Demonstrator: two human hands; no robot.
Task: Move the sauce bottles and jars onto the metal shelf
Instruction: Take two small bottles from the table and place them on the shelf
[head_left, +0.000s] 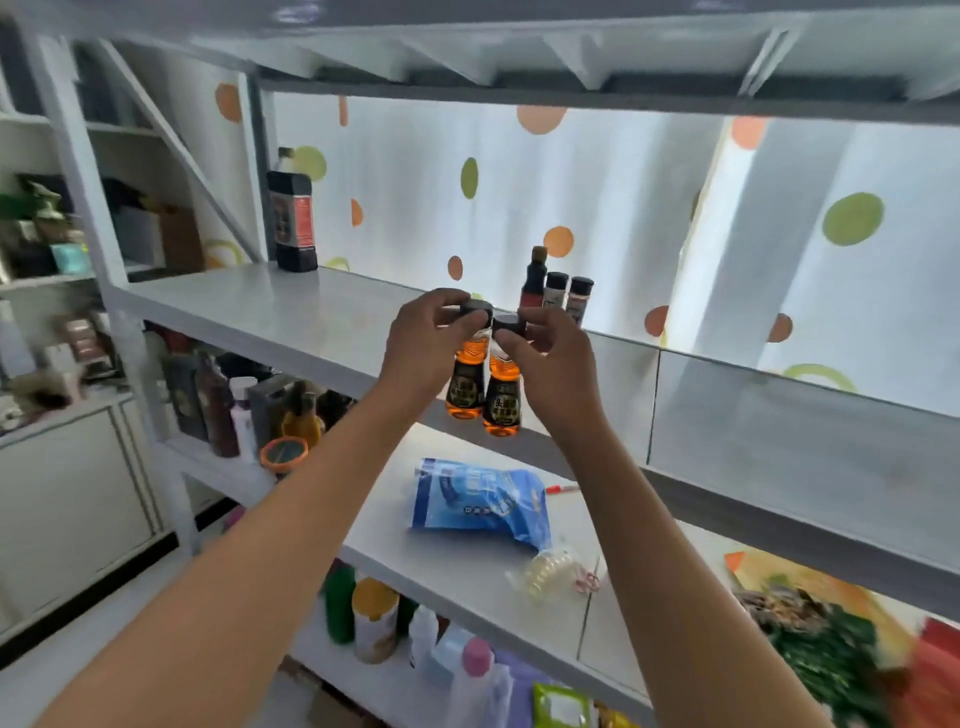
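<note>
Each hand pinches a black cap: the left hand (423, 340) on the left amber bottle (465, 384), the right hand (550, 358) on the right amber bottle (502, 400), both hanging at the metal shelf (249, 306) front edge, twelve o'clock of the blue bag (480, 501). Likely light, slick, rigid; gripping the waist seems safer than caps.

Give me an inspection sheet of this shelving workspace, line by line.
Surface: grey metal shelf, mostly bare.
Job's things: two amber bottles at the front edge; tall dark bottle back left; three small bottles behind.
Clutter: blue bag and red pen on the lower shelf.
Grips: left hand and right hand each pinch a black cap.
Cables: nothing seen.
Surroundings: dotted curtain behind.
</note>
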